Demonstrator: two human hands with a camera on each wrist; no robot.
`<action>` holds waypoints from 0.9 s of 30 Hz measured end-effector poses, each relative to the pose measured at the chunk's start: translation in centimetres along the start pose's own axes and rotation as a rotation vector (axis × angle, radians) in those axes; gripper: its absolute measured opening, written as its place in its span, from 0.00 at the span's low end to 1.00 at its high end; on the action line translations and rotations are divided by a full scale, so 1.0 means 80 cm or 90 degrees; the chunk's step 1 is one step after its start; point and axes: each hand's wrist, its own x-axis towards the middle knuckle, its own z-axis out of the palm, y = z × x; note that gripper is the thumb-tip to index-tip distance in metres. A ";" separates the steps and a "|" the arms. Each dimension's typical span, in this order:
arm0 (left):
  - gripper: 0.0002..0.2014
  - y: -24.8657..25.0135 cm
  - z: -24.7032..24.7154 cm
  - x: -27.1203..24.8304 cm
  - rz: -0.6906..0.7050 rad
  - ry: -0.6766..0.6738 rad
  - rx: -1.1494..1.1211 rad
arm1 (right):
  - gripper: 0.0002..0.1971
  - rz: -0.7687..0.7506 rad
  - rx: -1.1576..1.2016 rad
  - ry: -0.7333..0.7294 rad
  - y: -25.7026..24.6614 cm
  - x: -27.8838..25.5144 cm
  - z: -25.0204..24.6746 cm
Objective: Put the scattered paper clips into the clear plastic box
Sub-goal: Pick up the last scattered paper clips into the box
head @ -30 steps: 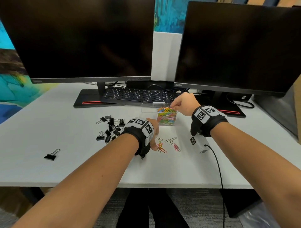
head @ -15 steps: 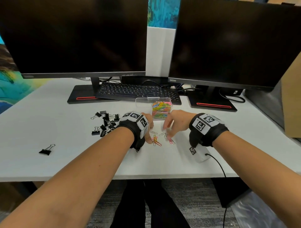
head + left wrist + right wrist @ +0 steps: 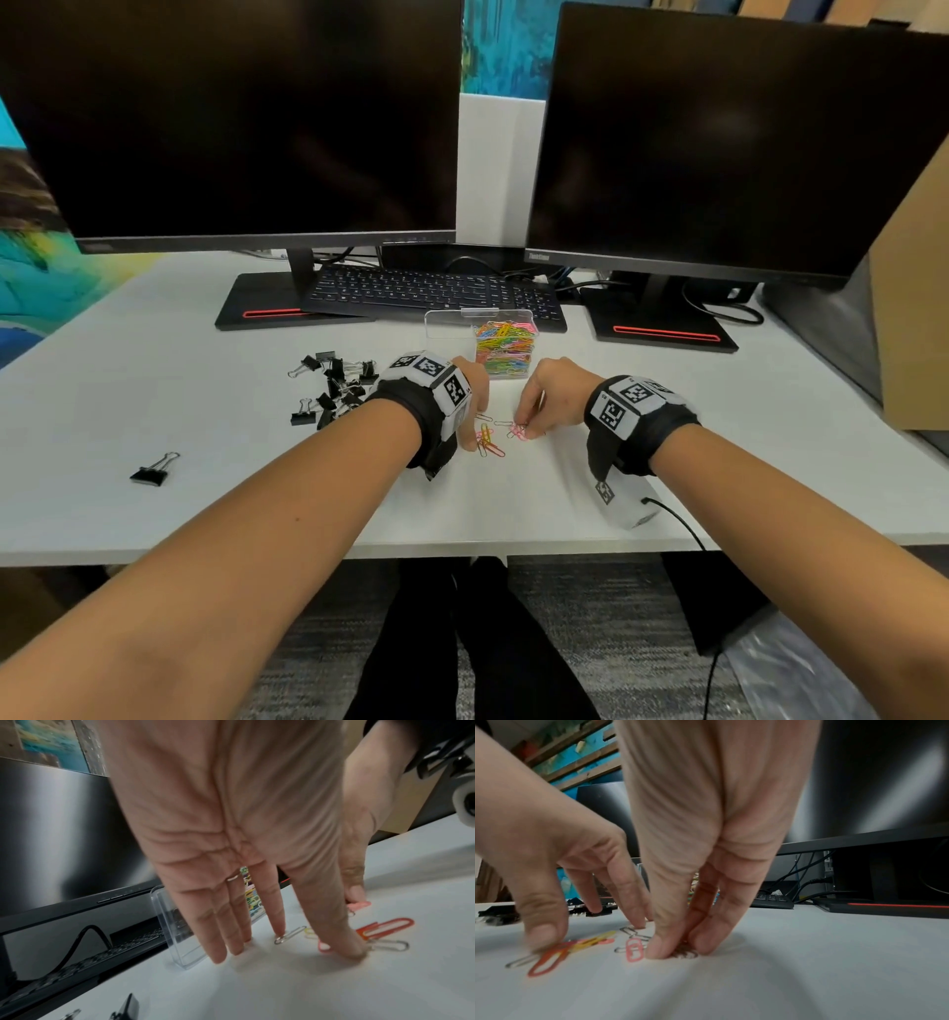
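Observation:
The clear plastic box (image 3: pixel 506 354), lid open and nearly full of coloured clips, stands in front of the keyboard. Several loose paper clips (image 3: pixel 494 438) lie on the white desk just before it. My left hand (image 3: pixel 471 411) has straight fingers touching the desk; its index fingertip (image 3: pixel 356 950) presses on the orange and silver clips (image 3: pixel 383 931), and another finger touches a silver clip (image 3: pixel 290 935). My right hand (image 3: pixel 534 413) pinches a clip (image 3: pixel 684 953) against the desk between thumb and fingers, beside a pink clip (image 3: pixel 634 949). The box wall (image 3: pixel 174 923) stands just beyond my left fingers.
A pile of black binder clips (image 3: pixel 334 385) lies left of my left wrist, and one binder clip (image 3: pixel 154 470) sits further left. Keyboard (image 3: pixel 436 293), two monitors and their stands fill the back. A white device with a cable (image 3: pixel 629 509) lies under my right wrist.
My right hand came back from the top of the box down to the loose clips and closed on one. My left hand stayed on the desk by the clips.

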 end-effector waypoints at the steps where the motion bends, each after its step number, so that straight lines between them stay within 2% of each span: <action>1: 0.31 0.002 -0.003 -0.002 -0.007 -0.013 -0.005 | 0.12 -0.001 0.002 0.005 0.000 0.000 0.001; 3: 0.29 0.005 -0.008 -0.005 -0.012 -0.028 -0.016 | 0.11 0.003 0.002 0.011 0.000 0.001 0.002; 6: 0.38 0.007 -0.009 -0.007 -0.011 -0.016 -0.015 | 0.09 0.021 -0.001 -0.002 0.000 0.000 0.002; 8: 0.39 0.010 -0.008 -0.008 -0.012 -0.010 -0.011 | 0.08 0.034 -0.014 -0.026 0.000 0.001 0.002; 16: 0.21 0.023 -0.005 -0.010 0.001 0.028 -0.049 | 0.08 0.036 -0.107 -0.056 -0.002 0.006 0.007; 20: 0.18 0.026 -0.005 -0.006 0.008 0.044 -0.064 | 0.10 0.028 -0.135 -0.033 -0.003 0.005 0.012; 27: 0.15 0.031 -0.009 -0.007 0.017 0.024 -0.060 | 0.12 0.009 -0.158 -0.006 -0.006 0.003 0.018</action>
